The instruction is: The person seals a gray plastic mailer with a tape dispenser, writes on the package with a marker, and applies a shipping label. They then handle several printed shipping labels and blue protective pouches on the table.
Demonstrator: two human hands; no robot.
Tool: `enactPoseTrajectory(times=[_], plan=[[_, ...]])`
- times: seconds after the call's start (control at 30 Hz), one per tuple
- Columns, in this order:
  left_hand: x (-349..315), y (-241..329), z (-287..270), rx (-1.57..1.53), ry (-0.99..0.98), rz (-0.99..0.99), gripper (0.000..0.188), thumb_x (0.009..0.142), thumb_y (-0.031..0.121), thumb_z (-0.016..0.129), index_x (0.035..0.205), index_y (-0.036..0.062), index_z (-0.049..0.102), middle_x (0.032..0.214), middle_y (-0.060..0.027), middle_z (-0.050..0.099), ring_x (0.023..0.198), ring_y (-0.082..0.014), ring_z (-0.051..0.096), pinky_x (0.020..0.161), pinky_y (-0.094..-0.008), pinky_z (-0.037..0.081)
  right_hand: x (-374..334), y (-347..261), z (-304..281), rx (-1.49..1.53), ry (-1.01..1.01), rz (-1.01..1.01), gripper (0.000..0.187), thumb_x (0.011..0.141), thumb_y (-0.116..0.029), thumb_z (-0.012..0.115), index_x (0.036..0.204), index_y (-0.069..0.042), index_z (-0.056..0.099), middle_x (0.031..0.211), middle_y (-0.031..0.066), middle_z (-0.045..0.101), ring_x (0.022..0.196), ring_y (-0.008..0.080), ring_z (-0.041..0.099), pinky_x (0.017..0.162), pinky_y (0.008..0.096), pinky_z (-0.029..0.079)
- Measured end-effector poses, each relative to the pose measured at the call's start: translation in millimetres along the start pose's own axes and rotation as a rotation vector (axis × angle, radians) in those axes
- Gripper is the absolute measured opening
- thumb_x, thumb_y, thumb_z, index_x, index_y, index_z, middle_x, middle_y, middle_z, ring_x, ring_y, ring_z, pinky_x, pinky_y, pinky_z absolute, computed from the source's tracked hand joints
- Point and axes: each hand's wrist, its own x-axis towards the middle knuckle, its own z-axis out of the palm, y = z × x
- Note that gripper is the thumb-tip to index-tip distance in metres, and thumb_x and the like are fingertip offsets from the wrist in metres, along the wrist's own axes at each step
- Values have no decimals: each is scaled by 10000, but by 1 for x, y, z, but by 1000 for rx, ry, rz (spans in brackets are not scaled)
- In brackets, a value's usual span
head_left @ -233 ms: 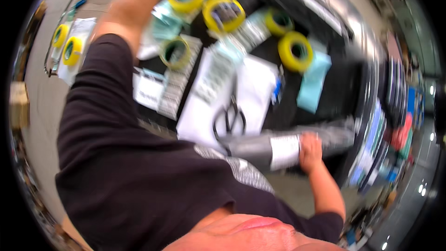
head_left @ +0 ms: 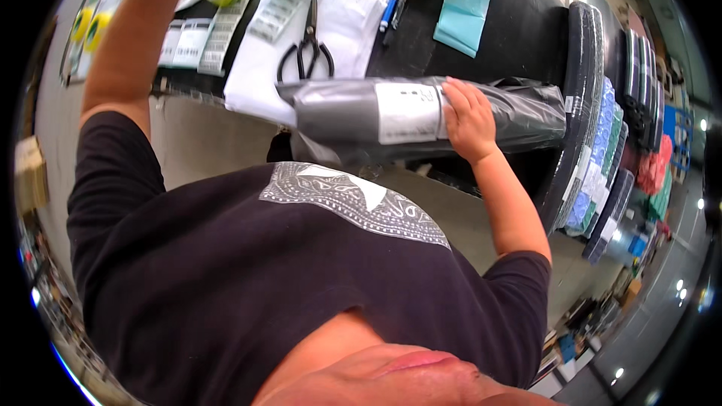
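Grey wrapped roll (head_left: 335,111), right grip (head_left: 470,120) holding it at white label's (head_left: 407,114) edge, left grip unseen

Glossy plastic-wrapped roll (head_left: 335,110), matt paper label (head_left: 407,114)

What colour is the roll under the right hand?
The roll is dark grey; head view shows it best.

There is room to slide over the bare black table (head_left: 526,37) at upper right, between the blue sheet (head_left: 460,19) and the dark roll (head_left: 583,98). The long gray roll (head_left: 338,113) blocks the middle (the right hand (head_left: 470,120) is on it). Scissors (head_left: 310,26) and pens (head_left: 389,13) get in the way above it.
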Motion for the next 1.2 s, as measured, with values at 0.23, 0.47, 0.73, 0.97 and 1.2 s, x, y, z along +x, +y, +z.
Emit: enactPoseTrajectory(times=[0.23, 0.47, 0.73, 0.97, 1.2], plan=[[-145, 189, -48, -95, -167, -33, 240, 846, 116, 746, 1044, 31, 641, 978, -103, 633, 834, -193, 683, 697, -316, 554, -14, 11, -9, 526, 193, 83, 311, 953, -136, 589, 1243, -24, 597, 1262, 172, 629, 1170, 329, 587, 1028, 396, 438], [-186, 249, -4, -96, -129, -42, 284, 805, 152, 787, 1032, 70, 638, 1018, -73, 618, 743, -228, 683, 640, -311, 551, -21, 25, -16, 828, 83, 206, 341, 955, -133, 603, 1269, 0, 595, 1249, 148, 636, 1176, 251, 591, 1031, 344, 431], [-200, 282, 70, -162, -50, -27, 287, 717, 121, 776, 983, 105, 670, 1005, -42, 619, 739, -231, 660, 617, -326, 535, -3, 24, -56, 1252, 174, 172, 679, 962, -247, 617, 1480, 32, 278, 1428, 166, 481, 1300, 260, 480, 1074, 381, 390], [-187, 308, 60, -187, -38, 170, 353, 743, 211, 772, 1091, 164, 729, 1020, -45, 660, 708, -161, 618, 651, -298, 521, 56, 6, -104, 1589, 185, 398, 155, 959, -58, 584, 1102, 1, 577, 954, 69, 613, 843, 148, 585, 808, 293, 481], [-182, 263, 0, -1131, -282, -1167, 381, 1005, 402, 534, 977, 61, 700, 996, -55, 667, 947, -147, 571, 840, -294, 433, 76, 58, -145, 1338, -136, 182, 477, 943, -74, 617, 1380, 30, 453, 1067, 73, 595, 862, 126, 549, 848, 310, 471]])
